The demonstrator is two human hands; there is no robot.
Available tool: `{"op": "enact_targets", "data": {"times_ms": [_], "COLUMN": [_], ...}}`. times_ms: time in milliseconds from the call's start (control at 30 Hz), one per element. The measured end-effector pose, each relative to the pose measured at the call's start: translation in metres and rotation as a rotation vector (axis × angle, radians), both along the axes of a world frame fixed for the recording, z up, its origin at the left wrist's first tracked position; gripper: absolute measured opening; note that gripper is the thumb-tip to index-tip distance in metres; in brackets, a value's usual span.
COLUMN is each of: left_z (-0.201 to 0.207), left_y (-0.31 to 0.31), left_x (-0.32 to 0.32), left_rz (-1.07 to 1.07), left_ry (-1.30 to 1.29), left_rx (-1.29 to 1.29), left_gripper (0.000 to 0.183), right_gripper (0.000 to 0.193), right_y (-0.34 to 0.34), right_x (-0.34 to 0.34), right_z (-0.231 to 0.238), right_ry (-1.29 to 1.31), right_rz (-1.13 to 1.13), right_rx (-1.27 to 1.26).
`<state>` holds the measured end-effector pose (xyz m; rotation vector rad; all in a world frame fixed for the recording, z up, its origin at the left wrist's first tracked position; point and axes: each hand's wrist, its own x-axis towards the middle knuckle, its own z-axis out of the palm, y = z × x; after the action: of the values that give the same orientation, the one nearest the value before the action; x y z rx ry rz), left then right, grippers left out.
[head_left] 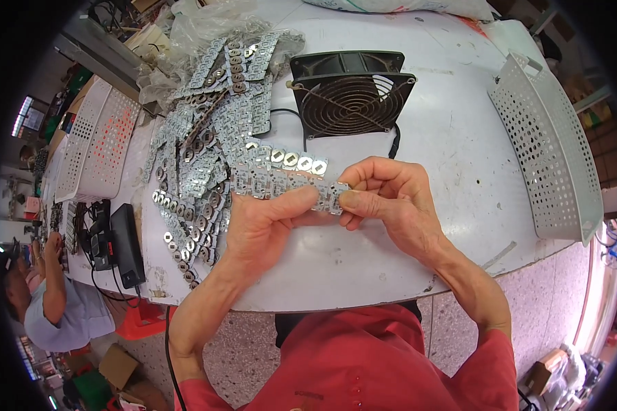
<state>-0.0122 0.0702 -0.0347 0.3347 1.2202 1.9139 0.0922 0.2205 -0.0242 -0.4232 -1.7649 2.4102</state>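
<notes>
The metal strip point(291, 185), a flat silver piece w/ rows of punched holes, is held over the white bench point(452, 151), just in front of the black fan point(349, 92). The left hand point(267, 219) is closed on the strip from below, thumb pressed on its top near the right end. The right hand point(391, 198) pinches the strip's right end between thumb and bent fingers. Both hands touch each other at that end.

Left of the fan lies a big pile of similar strips point(206, 137), loose on the bench, partly spilling out of a clear plastic bag point(199, 34); how many are inside the bag is hard to make out. Far left of the fan are two white perforated baskets point(96, 137); their content I cannot tell. Right of the fan, another white perforated tray point(548, 151) stands tilted at the bench edge, its inside is turned away. Near the pile, a black power adapter point(127, 243) w/ cable. Another person point(55, 294) is cut off at the far left rim.
</notes>
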Motion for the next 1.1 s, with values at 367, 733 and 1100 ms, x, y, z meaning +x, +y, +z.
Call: {"op": "enact_targets", "data": {"times_ms": [367, 733, 1100], "left_z": [-0.002, 0.003, -0.001], "left_y": [0.006, 0.003, -0.002], "left_x": [0.005, 0.004, 0.004], "left_rz": [-0.012, 0.091, 0.067], "left_ry": [-0.022, 0.140, -0.045], "left_rx": [0.050, 0.085, 0.231], "left_gripper": [0.022, 0.009, 0.016], "right_gripper": [0.012, 0.016, 0.018], "right_y": [0.007, -0.009, -0.015], "right_x": [0.002, 0.000, 0.001], "right_z": [0.001, -0.003, -0.005], "right_ry": [0.029, 0.031, 0.093], "right_rz": [0.016, -0.066, -0.074], "right_rx": [-0.002, 0.140, 0.123]}}
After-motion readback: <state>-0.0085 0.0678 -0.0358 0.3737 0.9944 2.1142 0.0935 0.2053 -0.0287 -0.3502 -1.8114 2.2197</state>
